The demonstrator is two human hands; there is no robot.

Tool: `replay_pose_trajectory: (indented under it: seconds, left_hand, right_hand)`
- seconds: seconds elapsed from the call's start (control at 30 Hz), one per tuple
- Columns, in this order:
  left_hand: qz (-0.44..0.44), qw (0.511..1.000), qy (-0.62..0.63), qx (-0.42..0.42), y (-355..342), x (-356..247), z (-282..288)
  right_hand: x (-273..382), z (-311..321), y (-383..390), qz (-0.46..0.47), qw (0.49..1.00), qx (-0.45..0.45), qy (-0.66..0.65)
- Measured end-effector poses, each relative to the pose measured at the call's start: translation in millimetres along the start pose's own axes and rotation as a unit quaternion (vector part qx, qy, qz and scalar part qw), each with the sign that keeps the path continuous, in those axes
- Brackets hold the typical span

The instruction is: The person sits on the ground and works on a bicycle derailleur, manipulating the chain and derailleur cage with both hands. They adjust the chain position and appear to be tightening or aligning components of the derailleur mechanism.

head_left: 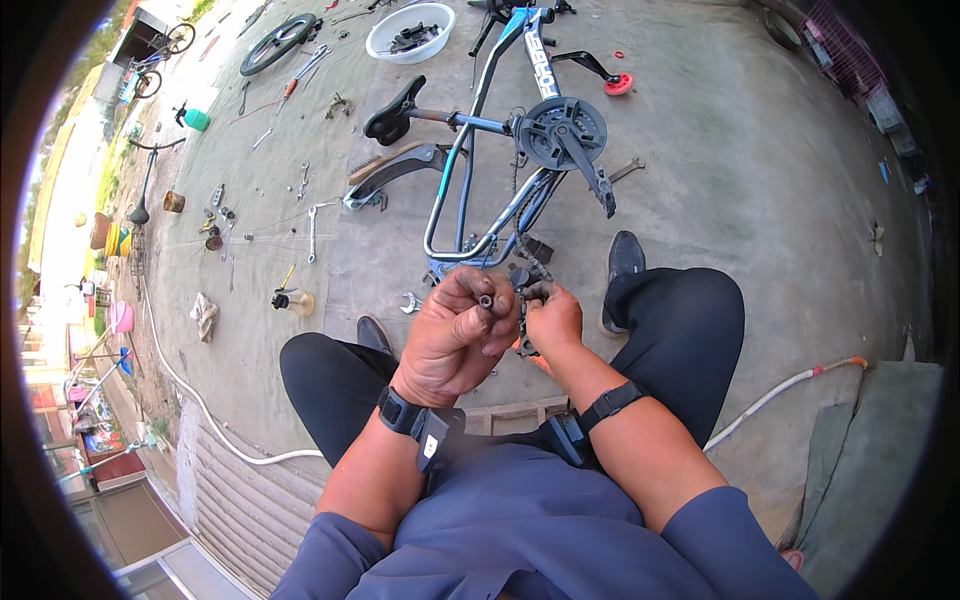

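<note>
In front of my lap, my left hand (455,335) is closed, pinching a small round metal piece (486,301) with a hole in its end between thumb and fingers. Close beside it, my right hand (553,320) has its fingers curled on the dark bicycle chain (535,262), which hangs from the bike; the fingertips are partly hidden. Beyond both hands lies a blue and white bicycle frame (437,215) without wheels. It carries a black saddle (392,112) and a crankset (562,133) with a black guard. A bit of orange shows under my right hand.
On the left, a combination wrench (312,235), a small spray bottle (296,301), a rag (205,316) and several loose parts lie on the ground. A white basin (410,33) of parts and a tyre (278,44) are farther off. A pale hose (200,405) curves behind me.
</note>
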State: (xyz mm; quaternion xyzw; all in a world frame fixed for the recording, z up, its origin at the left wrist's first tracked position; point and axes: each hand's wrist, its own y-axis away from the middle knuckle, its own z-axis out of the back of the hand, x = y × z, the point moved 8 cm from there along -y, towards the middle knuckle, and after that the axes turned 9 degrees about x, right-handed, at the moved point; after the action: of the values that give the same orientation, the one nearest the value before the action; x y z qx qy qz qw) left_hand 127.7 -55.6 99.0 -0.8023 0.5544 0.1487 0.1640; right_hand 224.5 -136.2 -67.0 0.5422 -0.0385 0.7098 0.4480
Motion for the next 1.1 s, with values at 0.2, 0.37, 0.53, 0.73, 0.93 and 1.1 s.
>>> replay_pose_trajectory:
  seconds: [0.2,0.37,0.53,0.73,0.93,1.1]
  left_hand:
    - [0.001,0.999,0.012,0.03,-4,-1,-13]
    - [0.0,0.999,0.018,0.04,-5,-1,-19]
    - [-0.008,0.999,0.028,0.037,-4,-1,-20]
    - [0.005,0.999,0.039,0.012,-1,3,-17]
    - [0.006,0.999,0.049,-0.002,0,5,-16]
    - [0.016,0.999,0.028,-0.012,0,6,-16]
  right_hand:
    - [-8,-5,-6,0.014,1.0,-0.003,0.006]
    - [-7,-2,-6,0.02,1.0,-0.005,0.003]
    - [-2,0,-2,-0.007,1.0,0.005,0.004]
    - [-4,0,-4,-0.004,1.0,0.001,0.008]
    - [-3,1,-2,-0.024,1.0,0.008,0.014]
    - [-6,0,-4,-0.021,1.0,0.006,0.015]
